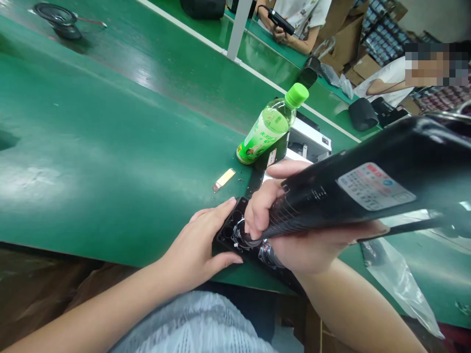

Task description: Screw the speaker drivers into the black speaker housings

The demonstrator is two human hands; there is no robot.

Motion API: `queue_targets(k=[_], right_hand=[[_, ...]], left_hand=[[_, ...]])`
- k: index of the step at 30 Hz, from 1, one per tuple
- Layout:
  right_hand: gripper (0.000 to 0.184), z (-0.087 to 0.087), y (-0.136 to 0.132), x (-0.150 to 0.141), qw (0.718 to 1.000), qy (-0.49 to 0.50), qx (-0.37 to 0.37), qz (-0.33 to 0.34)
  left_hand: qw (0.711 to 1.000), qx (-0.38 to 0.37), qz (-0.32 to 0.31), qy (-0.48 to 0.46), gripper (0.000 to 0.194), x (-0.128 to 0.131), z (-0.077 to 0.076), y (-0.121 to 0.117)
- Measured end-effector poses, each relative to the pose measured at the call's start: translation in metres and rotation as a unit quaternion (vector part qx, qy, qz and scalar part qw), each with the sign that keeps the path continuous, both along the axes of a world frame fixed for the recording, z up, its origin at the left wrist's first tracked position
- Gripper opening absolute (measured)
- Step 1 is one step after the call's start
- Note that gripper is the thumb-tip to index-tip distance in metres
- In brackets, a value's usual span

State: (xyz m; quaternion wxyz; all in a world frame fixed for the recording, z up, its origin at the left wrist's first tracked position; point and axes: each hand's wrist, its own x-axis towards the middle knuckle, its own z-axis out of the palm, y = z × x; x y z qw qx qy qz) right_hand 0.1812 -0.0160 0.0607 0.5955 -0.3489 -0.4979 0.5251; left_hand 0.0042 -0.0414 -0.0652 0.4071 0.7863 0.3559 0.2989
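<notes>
Left hand (195, 247) spread on black panel (228, 230) from 9 o'clock; right hand (294, 250) fingers wrapped round power tool (368, 191) toward 2 o'clock

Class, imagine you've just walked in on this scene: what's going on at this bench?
A person at a green workbench grips a black handheld power tool in the right hand, over a black plastic panel with round holes. The left hand rests on that panel. Silvery metal rings show on the panel under the tool. A green-capped drink bottle stands nearby, and a co-worker across the bench holds a black object.
</notes>
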Motion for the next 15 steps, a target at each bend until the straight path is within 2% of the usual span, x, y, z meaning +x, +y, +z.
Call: queue_targets(k=[6,15], right_hand=[[0.067,-0.0028,-0.0006,-0.0015,1.0,0.013,-0.003,-0.009],[0.066,-0.0085,-0.0017,-0.0026,1.0,0.017,0.019,0.001]], left_hand=[[1.0,-0.002,0.006,-0.001,0.108,-0.0001,0.0023,0.0013],[1.0,0.007,0.0,-0.002,0.104,0.0013,0.0003,0.0008]])
